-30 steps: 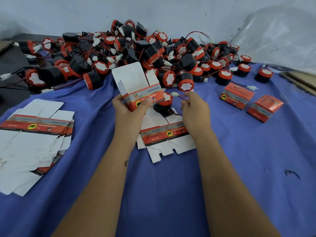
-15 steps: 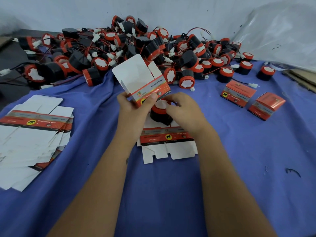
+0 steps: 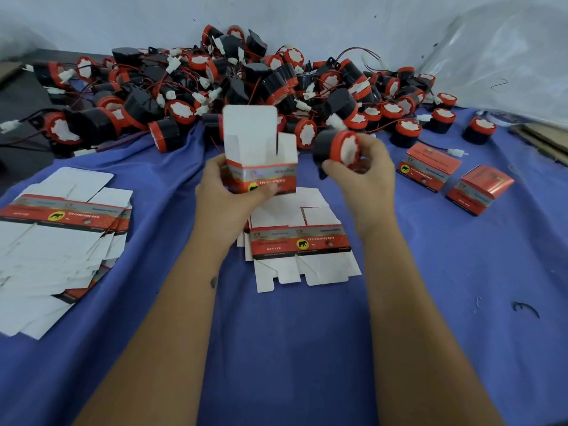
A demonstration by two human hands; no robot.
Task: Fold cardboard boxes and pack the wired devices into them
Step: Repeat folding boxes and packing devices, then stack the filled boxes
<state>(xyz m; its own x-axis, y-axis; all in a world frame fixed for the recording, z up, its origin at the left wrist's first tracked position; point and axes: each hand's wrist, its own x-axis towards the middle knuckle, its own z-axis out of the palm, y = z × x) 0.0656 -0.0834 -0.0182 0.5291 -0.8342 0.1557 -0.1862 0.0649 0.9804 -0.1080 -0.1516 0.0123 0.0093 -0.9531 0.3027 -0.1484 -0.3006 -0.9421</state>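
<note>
The open box stands upright above the blue cloth, its white top flap raised and its red printed band facing the camera. The left hand holds it from below and the side, fingers curled round the lower part and the thumb pressed across the band. Just right of the box, level with its open mouth and apart from it, the right hand grips a wired device (black body, red rim, white face turned to the right), fingers clamped round its body. Directly below the box a flat box blank lies on the cloth. Left of the box sits a fanned stack of flat blanks. Right of the box, two closed boxes rest side by side on the cloth. Behind the box spreads the heap of devices with tangled red and black leads, against a pale wall.
</note>
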